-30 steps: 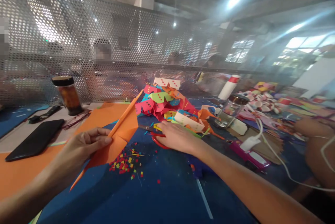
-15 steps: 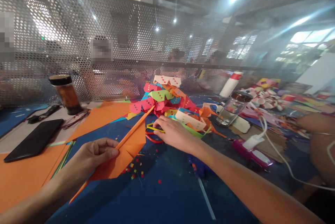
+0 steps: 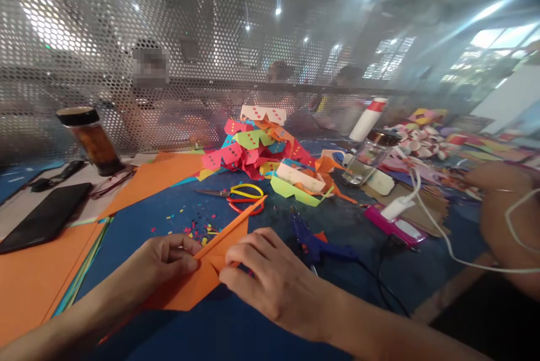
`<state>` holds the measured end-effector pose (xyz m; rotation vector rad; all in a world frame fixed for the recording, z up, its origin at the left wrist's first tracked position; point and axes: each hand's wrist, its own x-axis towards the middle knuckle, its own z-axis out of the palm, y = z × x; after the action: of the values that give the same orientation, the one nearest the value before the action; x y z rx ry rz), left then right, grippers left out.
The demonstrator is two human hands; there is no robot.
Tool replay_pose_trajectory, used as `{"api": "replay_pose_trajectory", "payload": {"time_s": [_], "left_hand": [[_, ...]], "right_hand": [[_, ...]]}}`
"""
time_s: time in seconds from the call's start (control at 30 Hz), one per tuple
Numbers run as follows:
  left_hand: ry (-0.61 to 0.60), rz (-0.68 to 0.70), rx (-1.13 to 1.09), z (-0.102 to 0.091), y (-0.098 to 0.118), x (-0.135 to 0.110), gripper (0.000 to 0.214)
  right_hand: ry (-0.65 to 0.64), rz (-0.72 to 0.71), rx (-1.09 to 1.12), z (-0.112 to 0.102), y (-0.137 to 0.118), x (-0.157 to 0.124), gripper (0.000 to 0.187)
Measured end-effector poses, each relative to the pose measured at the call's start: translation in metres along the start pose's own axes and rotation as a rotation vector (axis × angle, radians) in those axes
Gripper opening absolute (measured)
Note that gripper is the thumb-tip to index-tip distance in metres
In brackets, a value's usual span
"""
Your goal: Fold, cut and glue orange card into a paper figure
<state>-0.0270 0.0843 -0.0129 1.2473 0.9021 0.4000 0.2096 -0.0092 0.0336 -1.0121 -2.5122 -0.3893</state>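
Observation:
My left hand [image 3: 171, 260] pinches a folded piece of orange paper [image 3: 192, 288] by its long rolled edge. On the paper's right side, my right hand [image 3: 270, 276] has its fingers closed on the part near a slit. Scissors [image 3: 247, 192] with one yellow and one red handle lie just beyond the paper's tip. Small coloured paper bits [image 3: 202, 231] are scattered between the scissors and my left hand. To the right of the scissors lies a purple glue gun [image 3: 316, 243] with a dark cord.
A pile of cut paper glasses [image 3: 253, 153] stands at the back. Orange sheets [image 3: 46, 276], a black phone [image 3: 48, 217] and a jar of brown liquid [image 3: 95, 144] are on the left. A glass jar [image 3: 365, 164] and a pink power strip [image 3: 394, 226] sit right, beside another person's arm [image 3: 506, 209].
My right hand has moved away from the scissors and come back to the orange paper. The scissors now show fully on the table. The view has tilted down a little.

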Motion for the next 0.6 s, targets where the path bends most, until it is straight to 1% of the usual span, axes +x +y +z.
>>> {"api": "replay_pose_trajectory", "payload": {"time_s": [0.1, 0.2, 0.27, 0.33, 0.4, 0.47, 0.53, 0.6], "left_hand": [[-0.074, -0.021, -0.071, 0.000, -0.011, 0.002, 0.040], [-0.094, 0.032, -0.079, -0.001, -0.023, 0.006, 0.035], [-0.102, 0.058, -0.054, -0.002, -0.029, 0.008, 0.033], [-0.099, 0.059, 0.032, 0.000, -0.030, 0.007, 0.031], [-0.061, 0.061, 0.171, 0.002, -0.027, 0.004, 0.027], [0.009, 0.085, 0.300, 0.007, -0.021, 0.001, 0.024], [0.075, 0.103, 0.400, 0.012, -0.015, -0.002, 0.021], [0.112, 0.097, 0.490, 0.016, -0.011, -0.006, 0.016]], "right_hand": [[-0.051, -0.025, -0.016, 0.003, -0.003, -0.003, 0.018], [-0.093, -0.037, -0.010, 0.004, -0.006, -0.009, 0.021], [-0.115, -0.032, 0.007, 0.004, -0.008, -0.012, 0.021], [-0.139, -0.018, 0.033, 0.006, -0.010, -0.015, 0.018], [-0.164, -0.002, 0.055, 0.007, -0.012, -0.017, 0.014], [-0.186, 0.012, 0.071, 0.009, -0.014, -0.018, 0.012], [-0.208, 0.025, 0.090, 0.011, -0.016, -0.019, 0.011], [-0.224, 0.038, 0.112, 0.014, -0.017, -0.019, 0.010]]}}
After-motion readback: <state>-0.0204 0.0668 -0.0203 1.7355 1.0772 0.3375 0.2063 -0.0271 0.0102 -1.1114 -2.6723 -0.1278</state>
